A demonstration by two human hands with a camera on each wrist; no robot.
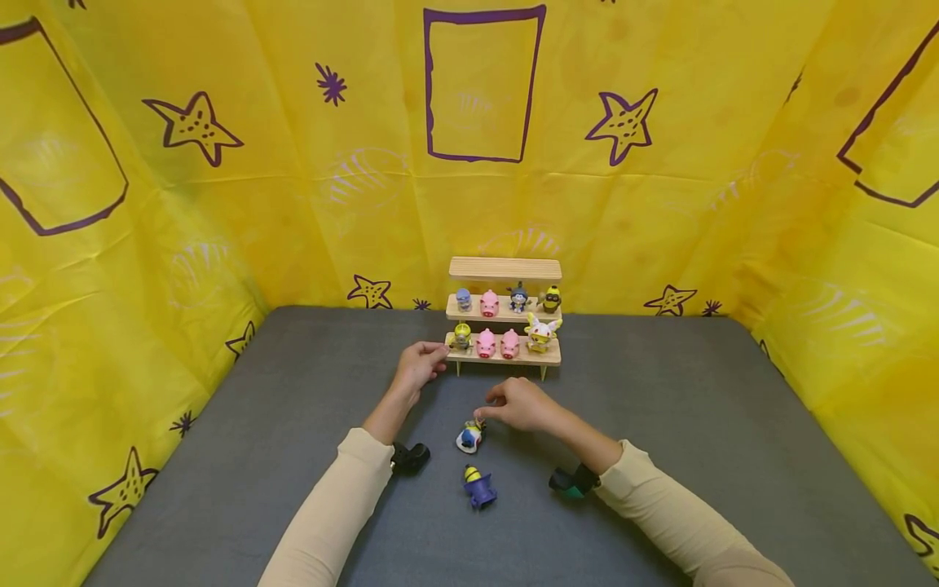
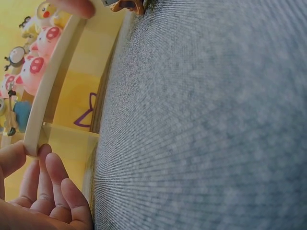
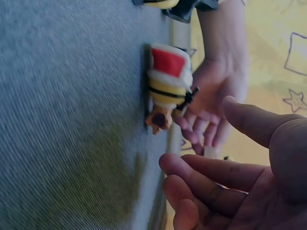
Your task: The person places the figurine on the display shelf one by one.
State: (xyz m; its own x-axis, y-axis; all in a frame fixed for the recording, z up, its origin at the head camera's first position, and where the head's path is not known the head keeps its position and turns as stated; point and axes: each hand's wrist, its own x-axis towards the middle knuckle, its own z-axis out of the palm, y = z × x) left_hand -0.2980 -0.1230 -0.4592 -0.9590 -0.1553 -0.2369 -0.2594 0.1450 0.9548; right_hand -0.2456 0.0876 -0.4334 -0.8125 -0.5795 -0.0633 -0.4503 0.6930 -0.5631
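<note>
My left hand (image 1: pixel 420 367) pinches the left end of the bottom tier of a wooden three-step display stand (image 1: pixel 506 267); in the left wrist view its thumb lies over the board edge (image 2: pixel 39 117) and fingers curl beneath. My right hand (image 1: pixel 522 403) hovers just beyond a toy figurine (image 1: pixel 469 438) lying on its side on the table. In the right wrist view this figurine (image 3: pixel 169 64) is yellow with a red-and-white end and a brown top, and the right thumb and fingers stand apart from it. Closer to me lies a yellow-and-purple figurine (image 1: pixel 480 489).
On the stand's lower two tiers sit several figurines, including pink pigs (image 1: pixel 486 344), a white-eared yellow one (image 1: pixel 541 334) and a dark grey one (image 1: pixel 518 298). The grey table (image 1: pixel 645 489) is enclosed by yellow patterned cloth (image 1: pixel 293 196). Black cameras are strapped to both wrists.
</note>
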